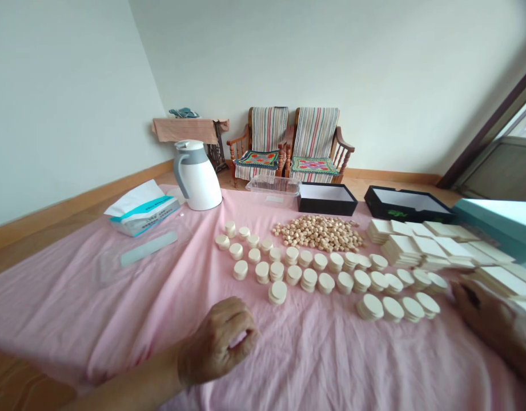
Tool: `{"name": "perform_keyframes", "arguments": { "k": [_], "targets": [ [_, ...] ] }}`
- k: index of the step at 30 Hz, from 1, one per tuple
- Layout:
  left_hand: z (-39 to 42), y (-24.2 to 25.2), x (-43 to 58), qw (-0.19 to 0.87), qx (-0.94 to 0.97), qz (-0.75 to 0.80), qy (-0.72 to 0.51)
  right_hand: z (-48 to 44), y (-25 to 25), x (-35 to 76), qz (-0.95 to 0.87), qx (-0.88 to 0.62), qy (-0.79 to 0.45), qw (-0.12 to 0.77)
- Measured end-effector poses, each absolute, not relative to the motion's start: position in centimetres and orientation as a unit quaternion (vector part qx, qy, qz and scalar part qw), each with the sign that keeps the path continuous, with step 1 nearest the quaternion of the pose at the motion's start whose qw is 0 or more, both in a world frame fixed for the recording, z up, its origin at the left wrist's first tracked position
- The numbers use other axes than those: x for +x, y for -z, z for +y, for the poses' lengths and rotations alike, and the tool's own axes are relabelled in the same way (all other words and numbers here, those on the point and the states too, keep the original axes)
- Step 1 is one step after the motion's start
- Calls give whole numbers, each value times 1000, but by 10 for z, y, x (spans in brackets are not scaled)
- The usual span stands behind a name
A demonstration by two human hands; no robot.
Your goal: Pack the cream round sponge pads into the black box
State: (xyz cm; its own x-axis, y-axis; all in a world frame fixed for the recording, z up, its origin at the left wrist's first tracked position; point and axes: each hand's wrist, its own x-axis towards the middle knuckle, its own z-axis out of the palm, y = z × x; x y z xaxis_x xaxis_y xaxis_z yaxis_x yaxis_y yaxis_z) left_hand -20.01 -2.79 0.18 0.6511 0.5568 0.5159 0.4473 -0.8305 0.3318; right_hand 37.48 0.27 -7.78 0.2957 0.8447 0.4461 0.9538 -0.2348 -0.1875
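Observation:
My left hand [222, 339] rests on the pink cloth with its fingers curled in and thumb against the forefinger; bare cloth shows through the loop. Beyond it stand short stacks of pale round discs [277, 292], set in loose rows that run to the right. At the right edge my right hand [488, 311] is blurred, its fingers bent beside the last disc stacks and just in front of the stacked pale square pieces [432, 246]. Whether it holds anything is hidden. A heap of small tan rounded pieces [318, 233] lies behind the discs.
Along the far side are a white thermos jug [203, 180], a clear plastic tray [273, 185], a black box [326, 198] and another black box [408, 204]. A tissue pack [143, 211] lies left; a light-blue box [502, 220] stands right. Two armchairs [314, 140] are behind.

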Motion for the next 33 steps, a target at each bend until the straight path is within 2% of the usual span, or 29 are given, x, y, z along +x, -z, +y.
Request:
{"name": "perform_keyframes", "arguments": {
  "k": [2, 6, 18, 26, 33],
  "targets": [
    [-29, -2, -209, 84, 899, 297, -310, 2, 70, 365, -576, -788, 106, 189],
    [-27, 1, -214, 62, 907, 295, -293, -4, 56, 348, -571, -785, 134, 200],
    [-20, 16, -218, -24, 907, 286, -307, -24, 35, 361, -707, -673, 80, 203],
    [-24, 11, -215, -5, 916, 300, -267, -27, 40, 368, -720, -663, 124, 166],
    [-14, 5, -250, -46, 896, 332, -292, 11, -4, 300, -675, -679, 166, 237]
  ]
}}
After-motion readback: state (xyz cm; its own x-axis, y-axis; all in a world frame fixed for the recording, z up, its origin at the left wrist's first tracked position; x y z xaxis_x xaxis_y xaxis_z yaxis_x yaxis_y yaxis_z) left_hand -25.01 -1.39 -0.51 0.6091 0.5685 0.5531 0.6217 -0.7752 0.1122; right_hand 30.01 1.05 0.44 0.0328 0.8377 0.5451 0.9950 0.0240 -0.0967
